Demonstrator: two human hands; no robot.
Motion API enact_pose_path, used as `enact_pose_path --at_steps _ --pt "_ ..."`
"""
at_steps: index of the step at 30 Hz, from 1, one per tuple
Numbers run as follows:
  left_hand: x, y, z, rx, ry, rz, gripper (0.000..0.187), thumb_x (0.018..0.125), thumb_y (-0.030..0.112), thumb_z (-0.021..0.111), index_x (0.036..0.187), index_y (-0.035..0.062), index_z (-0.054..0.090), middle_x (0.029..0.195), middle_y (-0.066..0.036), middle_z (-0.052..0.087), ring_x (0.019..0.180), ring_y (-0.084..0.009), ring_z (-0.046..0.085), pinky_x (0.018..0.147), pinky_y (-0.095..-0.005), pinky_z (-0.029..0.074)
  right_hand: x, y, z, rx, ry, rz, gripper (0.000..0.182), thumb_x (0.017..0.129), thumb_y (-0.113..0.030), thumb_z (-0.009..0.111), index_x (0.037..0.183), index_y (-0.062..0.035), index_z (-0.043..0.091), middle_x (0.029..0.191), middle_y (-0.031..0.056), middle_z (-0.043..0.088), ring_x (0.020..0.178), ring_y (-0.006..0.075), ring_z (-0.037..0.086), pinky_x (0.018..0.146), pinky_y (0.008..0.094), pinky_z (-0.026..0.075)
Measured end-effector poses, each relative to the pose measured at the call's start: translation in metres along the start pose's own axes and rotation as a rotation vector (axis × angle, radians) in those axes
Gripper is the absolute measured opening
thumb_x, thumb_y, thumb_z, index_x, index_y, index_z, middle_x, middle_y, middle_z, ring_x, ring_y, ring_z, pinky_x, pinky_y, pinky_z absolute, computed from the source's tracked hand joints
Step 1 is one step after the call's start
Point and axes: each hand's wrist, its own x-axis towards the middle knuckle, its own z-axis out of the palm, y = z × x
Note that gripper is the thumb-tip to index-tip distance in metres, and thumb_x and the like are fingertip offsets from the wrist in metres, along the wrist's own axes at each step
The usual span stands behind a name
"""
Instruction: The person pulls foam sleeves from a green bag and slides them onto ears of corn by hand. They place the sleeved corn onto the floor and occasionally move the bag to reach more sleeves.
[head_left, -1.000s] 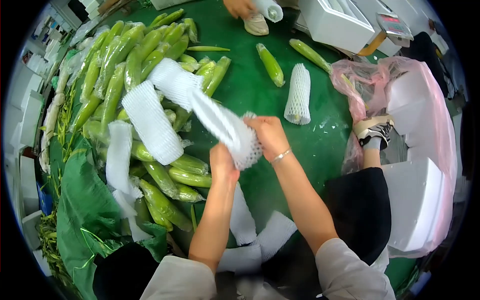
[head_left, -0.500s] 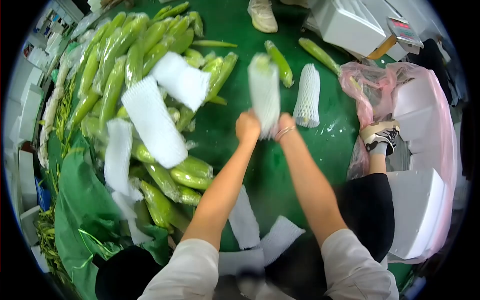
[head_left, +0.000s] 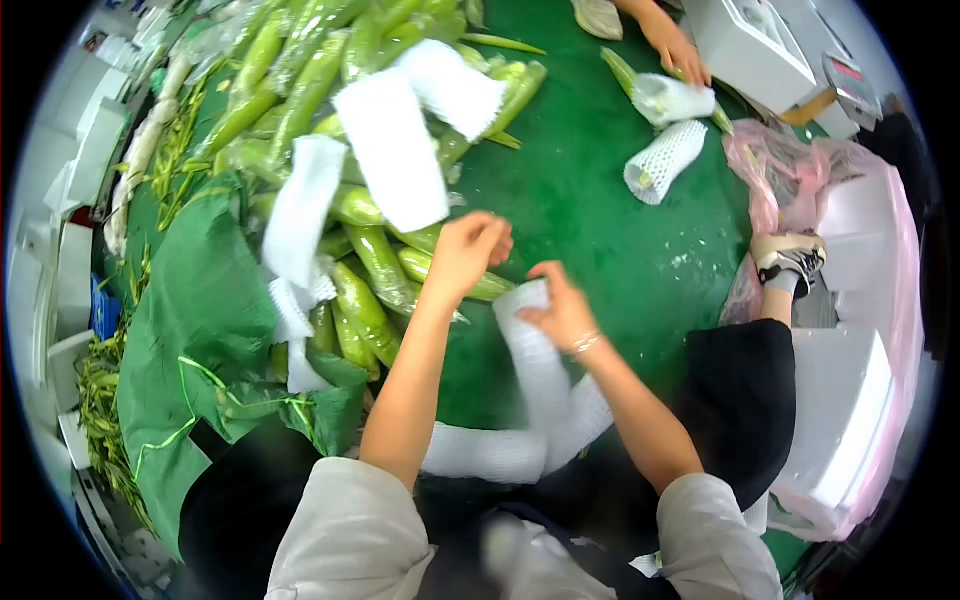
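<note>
My right hand pinches the upper end of a white foam net sleeve, which hangs toward my lap over other sleeves. Up and to the left, my left hand has its fingers curled, and I cannot make out anything in it. Beside it lie plastic-wrapped green vegetables in a large pile. Flat white foam sleeves rest on that pile. At the upper right, two sleeved pieces lie close together on the green surface.
Another person's hand touches the upper sleeved piece. White foam boxes and a scale stand at the upper right. Pink plastic and a shoe are at the right. Green cloth lies at the left.
The sleeved piece between my hands is released and lies at the upper right. My hands have moved nearer, the right taking a sleeve. Another person's hand has appeared.
</note>
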Motion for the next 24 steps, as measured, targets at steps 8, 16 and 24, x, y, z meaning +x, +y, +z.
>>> enact_pose_path --at_steps 8,16,24 --pt "-0.069 -0.036 0.040 -0.678 -0.020 -0.020 0.031 0.090 0.015 0.056 0.117 0.0002 0.051 0.112 -0.008 0.057 0.099 -0.0148 0.055 0.086 -0.0276 0.045 0.000 -0.006 0.004 1.285 -0.188 0.198 0.019 0.082 -0.002 0.061 0.100 -0.0081 0.056 0.089 0.0033 0.063 0.086 0.0136 0.061 0.076 0.0284 0.051" --pt "-0.065 -0.065 0.046 -0.608 0.501 0.058 0.019 0.085 0.012 0.063 0.098 -0.0024 0.058 0.087 -0.004 0.063 0.078 -0.0090 0.056 0.075 -0.0229 0.043 0.056 0.035 0.061 1.090 0.218 -0.030 0.014 0.089 -0.010 0.059 0.078 -0.0029 0.054 0.069 -0.0004 0.055 0.061 0.0065 0.049 0.055 0.0219 0.041" --pt "-0.076 -0.115 0.068 0.016 1.042 -0.119 0.027 0.083 0.022 0.066 0.082 -0.0040 0.061 0.076 -0.012 0.063 0.066 -0.0180 0.057 0.063 -0.0319 0.046 0.076 0.079 0.052 0.348 0.192 -0.091 0.026 0.089 -0.027 0.058 0.079 -0.0025 0.057 0.068 -0.0001 0.057 0.061 0.0086 0.049 0.058 0.0239 0.041"
